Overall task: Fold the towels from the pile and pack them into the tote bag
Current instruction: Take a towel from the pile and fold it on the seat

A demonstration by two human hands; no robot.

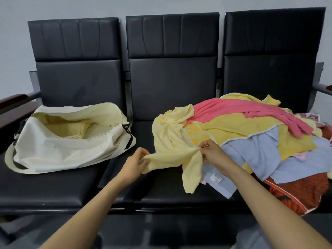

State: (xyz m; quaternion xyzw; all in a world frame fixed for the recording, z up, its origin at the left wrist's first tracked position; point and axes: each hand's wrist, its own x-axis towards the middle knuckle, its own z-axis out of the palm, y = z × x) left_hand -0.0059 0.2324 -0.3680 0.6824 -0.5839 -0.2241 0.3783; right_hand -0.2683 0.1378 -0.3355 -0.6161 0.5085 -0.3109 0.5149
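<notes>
A pale yellow towel (170, 141) trails off the left side of the towel pile (251, 139) on the middle seat. My left hand (137, 163) grips one end of its edge. My right hand (212, 156) pinches the same edge further right, and the stretch of cloth between them is taut. A loose flap hangs below my right hand. The cream tote bag (59, 146) lies open on the left seat, with folded pale yellow cloth (71, 129) inside it. The pile holds pink, yellow, light blue and red patterned towels.
A black three-seat bench (172, 72) stands against a grey wall, with armrests at both ends. The bag's dark strap clip (126, 129) sits at its right end. A red patterned towel (301, 193) hangs over the front edge at the right.
</notes>
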